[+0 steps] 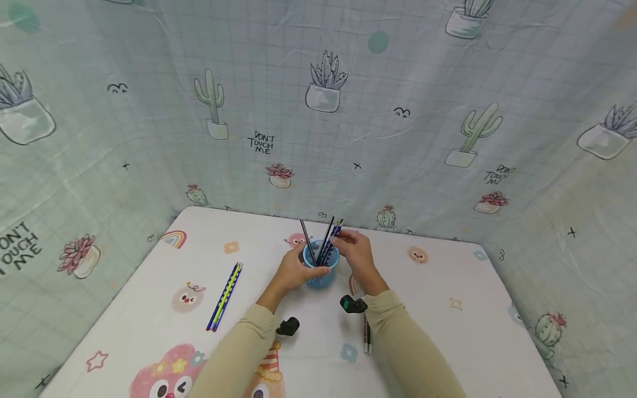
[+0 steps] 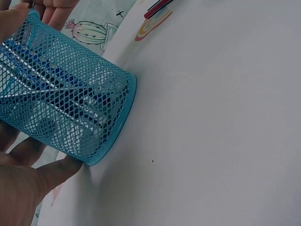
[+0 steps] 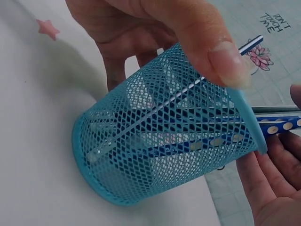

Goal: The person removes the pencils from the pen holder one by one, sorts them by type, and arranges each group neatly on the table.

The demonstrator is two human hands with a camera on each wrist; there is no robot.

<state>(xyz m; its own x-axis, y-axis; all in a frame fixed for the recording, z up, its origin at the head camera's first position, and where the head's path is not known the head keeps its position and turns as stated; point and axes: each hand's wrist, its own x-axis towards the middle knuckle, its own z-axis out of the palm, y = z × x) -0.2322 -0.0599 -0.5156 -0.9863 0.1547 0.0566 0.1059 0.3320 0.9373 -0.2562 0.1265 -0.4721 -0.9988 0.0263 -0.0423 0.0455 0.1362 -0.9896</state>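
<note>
Beige sleeves at lower centre lead to both hands. Left hand (image 1: pixel 293 272) clasps the blue mesh pen cup (image 1: pixel 320 270), mid-frame on the table (image 1: pixel 448 331); right hand (image 1: pixel 355 251) pinches a dotted blue pencil (image 3: pixel 282 125) at its rim. Judged step: loading pencils; next needs release. Two loose pencils (image 1: pixel 225 296) lie lower left, edges well apart.

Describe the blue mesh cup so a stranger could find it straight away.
On the white cartoon-print table, look toward the far edge, between the two hands. The blue mesh cup stands there, gripped by the left hand. It alone holds upright pencils; the other pencils lie flat.
</note>
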